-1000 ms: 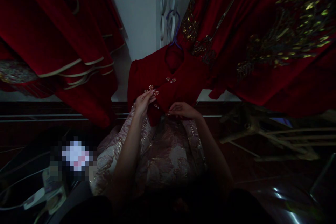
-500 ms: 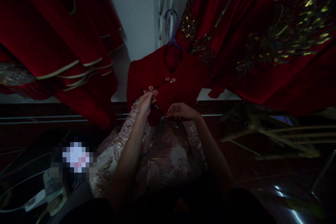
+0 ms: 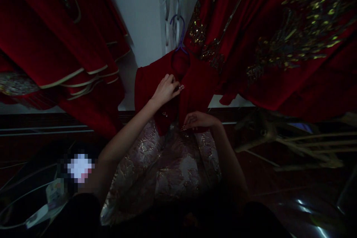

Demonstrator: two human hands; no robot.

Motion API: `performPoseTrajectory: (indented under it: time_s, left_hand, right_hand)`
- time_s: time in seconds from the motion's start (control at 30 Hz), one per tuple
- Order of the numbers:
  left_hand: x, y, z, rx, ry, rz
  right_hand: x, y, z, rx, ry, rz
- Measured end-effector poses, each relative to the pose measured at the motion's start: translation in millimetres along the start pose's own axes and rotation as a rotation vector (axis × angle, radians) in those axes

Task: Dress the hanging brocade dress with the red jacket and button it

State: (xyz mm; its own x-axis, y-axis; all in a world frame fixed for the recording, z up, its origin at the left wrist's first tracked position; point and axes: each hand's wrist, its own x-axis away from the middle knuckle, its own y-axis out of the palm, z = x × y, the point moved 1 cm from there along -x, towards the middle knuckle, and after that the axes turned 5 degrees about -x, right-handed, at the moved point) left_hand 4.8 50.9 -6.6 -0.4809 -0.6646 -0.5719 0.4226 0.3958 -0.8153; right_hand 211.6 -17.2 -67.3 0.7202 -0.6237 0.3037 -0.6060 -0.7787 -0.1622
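A red jacket [image 3: 153, 81] hangs in front of me on a purple hanger [image 3: 180, 42]. My left hand [image 3: 167, 88] is at the upper front, its fingertips closed on the jacket beside a beaded flower button [image 3: 182, 87]. Lower down, my right hand [image 3: 201, 120] pinches the lower front edge by another beaded button [image 3: 183, 128]. One more beaded button [image 3: 164, 114] shows on the left panel, below my left wrist. Beneath the jacket hangs a shiny pinkish brocade skirt [image 3: 178, 167]. The fingers partly cover what they grip.
Red garments with pale piping [image 3: 64, 80] hang at the left, and red cloth with gold sequins [image 3: 315, 26] at the right. A wooden frame [image 3: 267, 132] stands low on the right. White metal scrollwork [image 3: 166, 7] runs up the wall. A blurred bright patch [image 3: 79, 165] lies lower left.
My left hand has moved up and right from the left panel to the upper button. My right hand has shifted slightly right with the lower edge, and the jacket's front panels are further apart.
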Motion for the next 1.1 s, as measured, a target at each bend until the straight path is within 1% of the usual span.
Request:
performPoseTrajectory:
  time_s: [0.1,0.2,0.33,0.4,0.5,0.6,0.67,0.73,0.8,0.87,0.9,0.93,1.0,1.03,1.07,1.1]
  left_hand:
    - [-7,-2,-2,-0.079,0.073,-0.046]
    - [-14,-3,-4,-0.105,0.138,-0.086]
    - [-19,-6,-7,-0.077,0.234,-0.132]
    - [-20,-8,-7,-0.022,0.252,-0.136]
    - [-23,-10,-7,0.148,0.21,-0.139]
    - [-25,-10,-6,0.39,0.083,-0.127]
    - [-25,-10,-5,0.498,0.004,-0.112]
    - [-24,-10,-4,0.496,0.0,-0.114]
    - [-23,-9,-3,0.408,0.069,-0.124]
    - [-22,-9,-3,0.298,0.139,-0.124]
    - [-21,-8,-4,0.251,0.15,-0.121]
    - [-21,-7,-6,0.208,0.14,-0.12]
    - [-20,-3,-12,0.123,0.083,-0.136]
    - [-19,-1,-16,0.08,0.053,-0.15]
    - [-19,1,-22,0.041,0.026,-0.164]
    - [-17,3,-30,0.009,0.001,-0.171]
  right_hand:
    - [1,-1,0,-0.008,-0.001,0.002]
    - [3,-2,0,-0.02,0.015,0.004]
    - [5,-4,1,-0.029,0.013,0.004]
    - [6,-5,1,-0.026,-0.009,0.007]
    - [7,-7,-3,-0.015,-0.048,-0.002]
    - [11,-8,-16,0.018,-0.108,0.016]
    - [14,-11,-31,0.057,-0.191,0.109]
    - [14,-15,-52,0.096,-0.313,0.266]
    - [8,-21,-73,0.121,-0.455,0.463]
    - [-8,-28,-93,0.134,-0.588,0.658]
    - [-19,-31,-100,0.143,-0.637,0.734]
    - [-32,-34,-106,0.156,-0.667,0.781]
    - [-61,-38,-111,0.172,-0.662,0.842]
    - [-75,-40,-111,0.176,-0.619,0.874]
    - [-87,-42,-109,0.18,-0.543,0.926]
    - [-97,-44,-106,0.194,-0.453,1.005]
